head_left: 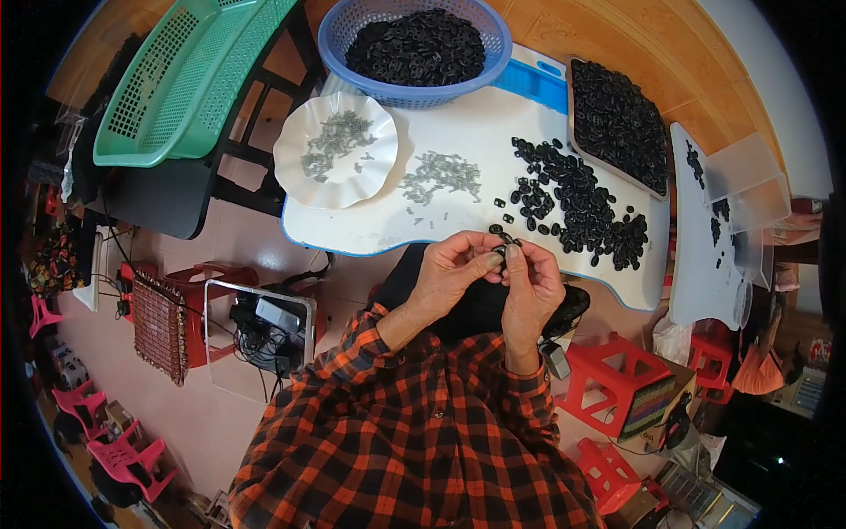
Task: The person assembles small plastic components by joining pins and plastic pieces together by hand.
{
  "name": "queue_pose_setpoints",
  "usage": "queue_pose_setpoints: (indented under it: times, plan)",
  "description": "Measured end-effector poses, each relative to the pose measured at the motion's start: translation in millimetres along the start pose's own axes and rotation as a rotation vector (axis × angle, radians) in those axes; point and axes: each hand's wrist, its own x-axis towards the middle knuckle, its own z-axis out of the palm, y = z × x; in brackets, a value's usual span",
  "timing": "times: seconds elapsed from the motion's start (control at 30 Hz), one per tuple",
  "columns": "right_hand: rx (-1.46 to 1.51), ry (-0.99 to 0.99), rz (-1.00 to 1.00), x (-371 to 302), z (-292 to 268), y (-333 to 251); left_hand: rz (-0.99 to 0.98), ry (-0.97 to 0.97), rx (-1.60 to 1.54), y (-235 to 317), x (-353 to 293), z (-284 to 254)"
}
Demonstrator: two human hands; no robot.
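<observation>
My left hand (456, 270) and my right hand (531, 286) meet at the near edge of the white table (352, 231). Between their pinched fingertips is a small black oval plastic piece (500, 250), partly hidden by the thumbs. Just beyond the fingers lies a loose spread of similar black oval pieces (577, 198). To the left of them rests a small heap of clear little plastic parts (441, 176). More clear parts (337, 141) lie in a white scalloped plate (293, 181).
A blue-purple basket (414, 93) of black pieces stands at the back. A tray (617, 123) heaped with black pieces is at the back right. Far left is a green basket (145, 123). Red stools (608, 379) stand at the right; a second white table (696, 247) is beyond.
</observation>
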Motion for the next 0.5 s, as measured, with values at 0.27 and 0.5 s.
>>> queue_pose_setpoints:
  times: [0.27,0.5]
  plan:
    - [0.045,-0.008,0.019,1.7,-3.4,1.4,-0.055,-0.086,0.144,5.3,-2.2,-1.8]
    - [0.023,-0.039,0.03,1.2,-5.6,-0.3,-0.053,-0.105,0.102,8.2,-1.4,-2.1]
